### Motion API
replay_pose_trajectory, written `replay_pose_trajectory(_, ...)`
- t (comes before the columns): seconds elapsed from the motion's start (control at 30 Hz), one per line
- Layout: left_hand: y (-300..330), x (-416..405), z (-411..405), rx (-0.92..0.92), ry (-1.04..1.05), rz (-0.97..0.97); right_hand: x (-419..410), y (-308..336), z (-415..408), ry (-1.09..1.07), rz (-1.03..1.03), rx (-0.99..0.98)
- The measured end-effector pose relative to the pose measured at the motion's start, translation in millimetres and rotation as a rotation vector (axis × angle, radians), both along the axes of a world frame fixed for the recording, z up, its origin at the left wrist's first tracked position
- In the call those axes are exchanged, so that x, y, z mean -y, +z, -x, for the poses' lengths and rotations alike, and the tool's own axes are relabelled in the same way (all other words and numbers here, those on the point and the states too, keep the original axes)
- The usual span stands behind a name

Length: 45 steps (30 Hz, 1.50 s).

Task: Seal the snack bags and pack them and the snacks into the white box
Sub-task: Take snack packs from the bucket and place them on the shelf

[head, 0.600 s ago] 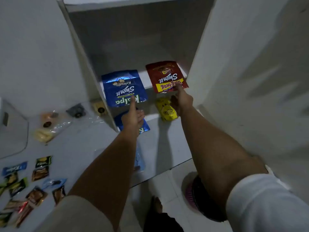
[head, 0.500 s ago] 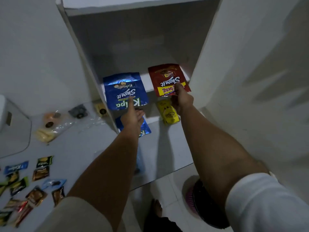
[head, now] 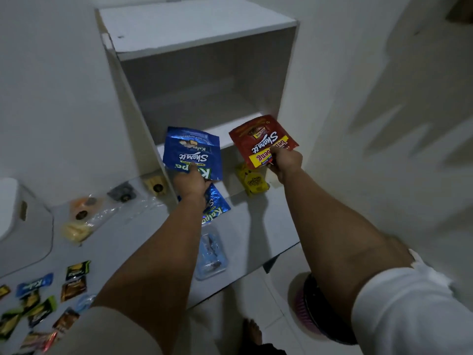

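we can't see the left hand (head: 191,185) fingers, tucked behind the blue bag (head: 192,154). second blue bag (head: 216,206) half covered by that wrist. right hand (head: 284,162) hides the red bag (head: 261,141) lower corner. loose snack packets (head: 38,306) blurred, some cut off at the left and bottom edges. white box (head: 23,221) cut by the left edge. clear packet (head: 212,254) on the desk (head: 122,242) partly behind the forearm, contents unreadable.

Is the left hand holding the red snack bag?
No, the left hand holds the blue snack bag; the right hand holds the red snack bag.
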<state>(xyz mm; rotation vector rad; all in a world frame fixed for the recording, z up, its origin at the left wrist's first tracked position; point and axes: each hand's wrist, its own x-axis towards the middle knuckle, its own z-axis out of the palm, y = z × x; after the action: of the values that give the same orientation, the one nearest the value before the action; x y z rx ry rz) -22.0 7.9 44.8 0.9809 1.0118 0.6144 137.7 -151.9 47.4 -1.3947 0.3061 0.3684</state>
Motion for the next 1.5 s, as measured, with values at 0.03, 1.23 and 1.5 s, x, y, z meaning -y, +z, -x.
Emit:
replay_pose_trajectory(0.03, 2.5, -0.1, 9.3, -0.045, -0.066, -0.072, 12.9, 4.3, 9.3, -0.033, 0.01, 0.025)
replay_pose_trajectory(1.23, -190.2, 331.6, 54.6, -0.677, -1.352, -0.311, 426.9, -192.4, 254.6, -0.143, 0.802, -0.35)
replay_pose_trajectory(1.5, -266.5, 413.1, -40.0, -0.773, -1.399, -0.177, 456.6, -249.3, 144.1, 0.036, 0.773, -0.411)
